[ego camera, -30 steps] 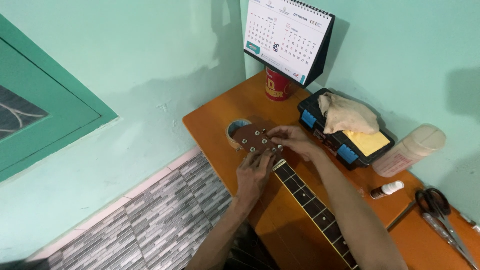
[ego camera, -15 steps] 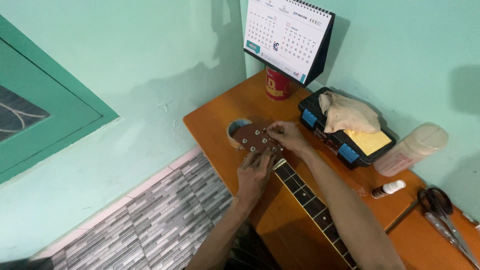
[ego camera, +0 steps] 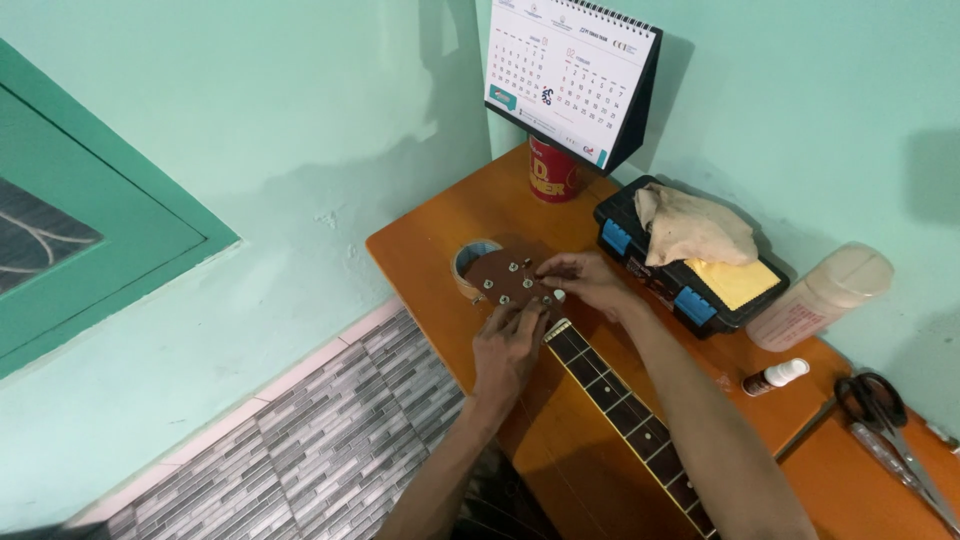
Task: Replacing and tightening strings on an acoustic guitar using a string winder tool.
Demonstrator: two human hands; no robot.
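Observation:
A guitar lies across the orange table (ego camera: 430, 245), its brown headstock (ego camera: 508, 276) with metal tuning posts resting over a roll of tape (ego camera: 468, 262). My left hand (ego camera: 508, 343) lies below the headstock, fingertips touching its lower edge. My right hand (ego camera: 585, 282) pinches at a tuning post on the headstock's right side. The dark fretboard (ego camera: 622, 415) runs down to the lower right between my forearms.
A red can (ego camera: 551, 172) and a standing desk calendar (ego camera: 570, 72) sit at the back. A black case (ego camera: 690, 290) with a cloth (ego camera: 692, 228), a plastic bottle (ego camera: 820, 297), a small dropper bottle (ego camera: 773, 376) and scissors (ego camera: 885, 420) lie to the right. Green walls close in.
Both hands have stayed at the headstock; the fingers have shifted only slightly on the tuning posts.

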